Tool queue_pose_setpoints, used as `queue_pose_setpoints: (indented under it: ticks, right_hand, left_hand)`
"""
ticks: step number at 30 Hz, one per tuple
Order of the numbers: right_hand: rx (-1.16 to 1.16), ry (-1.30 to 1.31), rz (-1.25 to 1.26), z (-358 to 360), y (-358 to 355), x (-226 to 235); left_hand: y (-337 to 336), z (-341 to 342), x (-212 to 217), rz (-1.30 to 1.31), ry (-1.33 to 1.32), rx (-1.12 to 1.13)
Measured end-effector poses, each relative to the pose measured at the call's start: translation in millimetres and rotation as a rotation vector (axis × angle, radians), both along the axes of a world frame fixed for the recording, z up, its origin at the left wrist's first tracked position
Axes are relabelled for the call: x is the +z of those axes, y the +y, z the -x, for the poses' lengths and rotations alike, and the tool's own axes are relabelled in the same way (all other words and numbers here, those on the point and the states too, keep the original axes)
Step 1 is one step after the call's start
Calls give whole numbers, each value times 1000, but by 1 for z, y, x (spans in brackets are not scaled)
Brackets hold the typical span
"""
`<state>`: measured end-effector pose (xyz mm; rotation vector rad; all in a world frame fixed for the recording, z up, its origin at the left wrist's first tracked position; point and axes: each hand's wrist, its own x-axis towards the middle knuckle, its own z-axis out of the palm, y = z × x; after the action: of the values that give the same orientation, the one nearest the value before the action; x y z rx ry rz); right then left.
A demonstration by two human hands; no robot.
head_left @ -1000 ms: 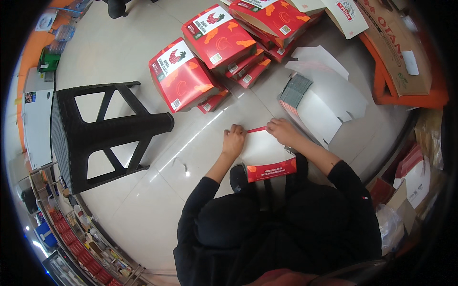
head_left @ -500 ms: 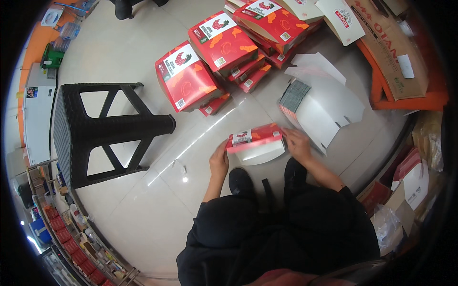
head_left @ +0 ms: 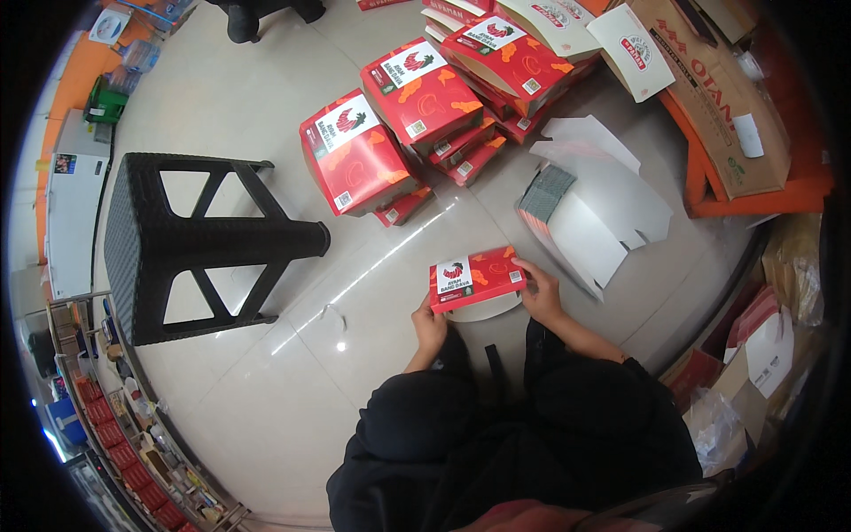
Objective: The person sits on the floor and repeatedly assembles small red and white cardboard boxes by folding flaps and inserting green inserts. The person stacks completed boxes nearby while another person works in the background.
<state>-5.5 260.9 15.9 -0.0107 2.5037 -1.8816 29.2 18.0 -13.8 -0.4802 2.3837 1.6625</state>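
Between my hands is a red cardboard food box with a white printed panel. Its printed top faces up, and a pale flap sticks out on the near side. My left hand grips the box's left end near the lower corner. At the right end, my right hand holds it with the fingers round the side. A stack of flat white box sheets lies just beyond my right hand, with a dark grey rectangular thing on it.
Red folded boxes stand in stacks on the tiled floor ahead. A black plastic stool lies on its side at the left. To the right are an orange stand with a brown carton and some plastic bags.
The box has tipped so its printed top turns up toward me, and its open white inside no longer shows. Both hands stay at its ends. The whole view has shifted slightly.
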Motion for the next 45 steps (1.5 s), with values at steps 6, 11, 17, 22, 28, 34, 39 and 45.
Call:
queue_pose_setpoints:
  ticks: [6, 11, 17, 22, 28, 34, 39, 45]
  right_hand:
    - [131, -110, 86, 1, 8, -5]
    - [510, -425, 564, 17, 42, -4]
    - [358, -655, 296, 30, 41, -20]
    - [270, -569, 237, 28, 40, -27]
    - [99, -750, 426, 18, 31, -13]
    - [63, -797, 515, 16, 32, -38]
    - [74, -830, 513, 13, 35, -39]
    - [78, -832, 467, 14, 33, -40]
  left_hand:
    - [4, 9, 23, 271, 171, -144]
    - [-14, 11, 18, 41, 96, -409]
    - [-28, 35, 28, -420, -482, -26]
    - [-19, 51, 52, -342, -434, -176]
    - [-28, 41, 25, -423, -417, -53]
    - [-34, 46, 3, -490, -332, -36]
    - [-32, 49, 2, -443, -296, -120]
    - [-36, 45, -7, -537, -320, -85]
